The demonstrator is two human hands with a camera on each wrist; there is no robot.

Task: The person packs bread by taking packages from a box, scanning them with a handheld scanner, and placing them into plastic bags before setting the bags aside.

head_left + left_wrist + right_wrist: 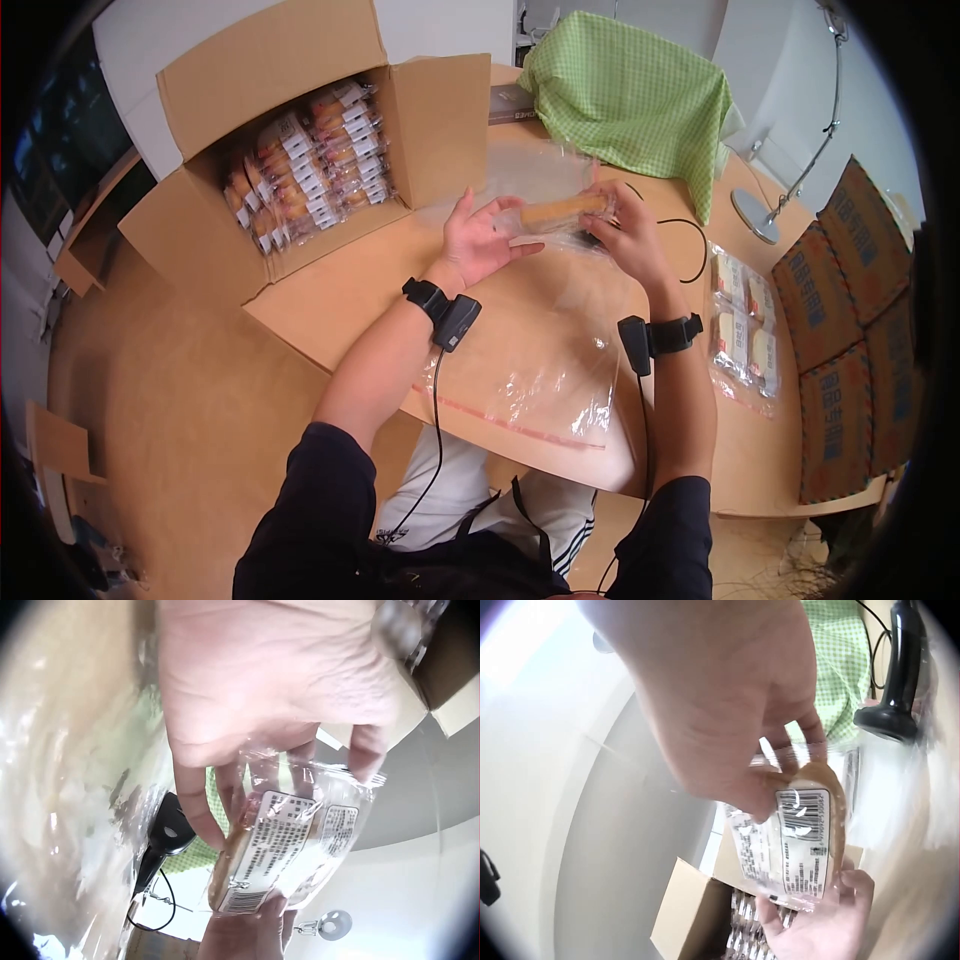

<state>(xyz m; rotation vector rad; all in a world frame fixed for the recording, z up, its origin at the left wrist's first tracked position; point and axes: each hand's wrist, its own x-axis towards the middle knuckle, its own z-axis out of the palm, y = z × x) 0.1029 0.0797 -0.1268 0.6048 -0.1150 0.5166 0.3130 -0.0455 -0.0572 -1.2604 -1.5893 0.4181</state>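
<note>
The wrapped cake (pixel 562 210) lies sideways between both hands — right hand (pixel 625 232) pinches its right end, left hand (pixel 480 243) spread flat under it

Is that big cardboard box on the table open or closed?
Open: the cardboard box lies tipped on its side, flaps spread, rows of wrapped snack packs showing inside.

The wooden desk (pixel 340 300) carries an open carton (pixel 250 150) (full of packets), a clear bag (pixel 540 370) and a green-checked cloth (pixel 630 90).
</note>
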